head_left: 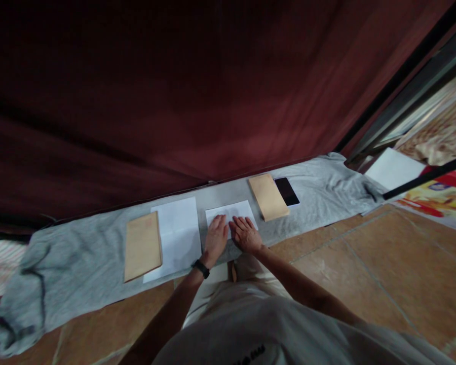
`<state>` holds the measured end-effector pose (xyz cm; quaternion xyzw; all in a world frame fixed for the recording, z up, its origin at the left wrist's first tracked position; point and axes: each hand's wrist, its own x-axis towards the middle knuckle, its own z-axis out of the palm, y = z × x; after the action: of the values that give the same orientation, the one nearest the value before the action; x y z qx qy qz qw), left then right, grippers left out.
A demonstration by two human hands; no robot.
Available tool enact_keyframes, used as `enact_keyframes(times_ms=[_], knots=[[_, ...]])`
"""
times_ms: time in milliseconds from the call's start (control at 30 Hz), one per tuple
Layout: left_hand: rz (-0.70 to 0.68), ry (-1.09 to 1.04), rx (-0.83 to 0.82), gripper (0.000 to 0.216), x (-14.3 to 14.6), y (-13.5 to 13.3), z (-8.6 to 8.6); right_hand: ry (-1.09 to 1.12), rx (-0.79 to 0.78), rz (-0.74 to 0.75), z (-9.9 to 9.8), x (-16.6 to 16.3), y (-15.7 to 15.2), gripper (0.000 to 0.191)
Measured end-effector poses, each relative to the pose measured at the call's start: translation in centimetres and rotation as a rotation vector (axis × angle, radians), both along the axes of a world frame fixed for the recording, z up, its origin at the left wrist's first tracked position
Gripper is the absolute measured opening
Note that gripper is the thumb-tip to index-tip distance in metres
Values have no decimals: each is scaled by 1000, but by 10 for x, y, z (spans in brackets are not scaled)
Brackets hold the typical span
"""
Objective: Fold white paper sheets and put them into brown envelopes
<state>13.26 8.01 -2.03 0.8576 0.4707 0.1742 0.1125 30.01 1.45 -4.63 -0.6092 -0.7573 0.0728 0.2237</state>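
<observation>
A white sheet of paper (233, 210), apparently folded, lies on the grey cloth in front of me. My left hand (217, 235) rests on its left part with the fingers stretched out flat. On its right part my right hand (245, 234) lies palm down, fingers extended and slightly apart. Left of them is a stack of larger white sheets (180, 233), with a crease across the middle. A pile of brown envelopes (142, 246) overlaps its left edge. More brown envelopes (269, 196) lie just to the right of the folded sheet.
A dark-screened phone (287, 191) sits beside the right envelopes. Grey cloth (319, 185) covers the long narrow surface. A dark red curtain (213, 101) hangs behind it. Brown floor tiles (349, 263) lie below, with a colourful printed box (441, 197) at the far right.
</observation>
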Motion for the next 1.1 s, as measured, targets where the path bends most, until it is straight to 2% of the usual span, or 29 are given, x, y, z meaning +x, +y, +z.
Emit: enact_keyframes(times_ms=[67,133,267,400,667,800,933,1100], knots=[[-188,51,-33,46,13,5,-6,22,7,47,0,2,-1,42],[-258,95,-64,49,20,10,-14,51,10,95,0,5,-3,38],[-273,114,-61,54,19,21,-28,98,4,150,-1,8,-5,37],[-286,95,-48,56,16,34,-35,114,-2,167,-2,9,-6,41],[-245,138,-69,37,26,60,-23,177,-17,191,-4,11,-8,36],[-237,142,-69,38,22,49,-20,217,-11,78,-8,11,-6,34],[-278,174,-58,50,9,21,-22,223,-29,-43,-11,11,-5,33],[-337,214,-11,54,-11,-16,-17,226,-36,-29,-10,11,-3,33]])
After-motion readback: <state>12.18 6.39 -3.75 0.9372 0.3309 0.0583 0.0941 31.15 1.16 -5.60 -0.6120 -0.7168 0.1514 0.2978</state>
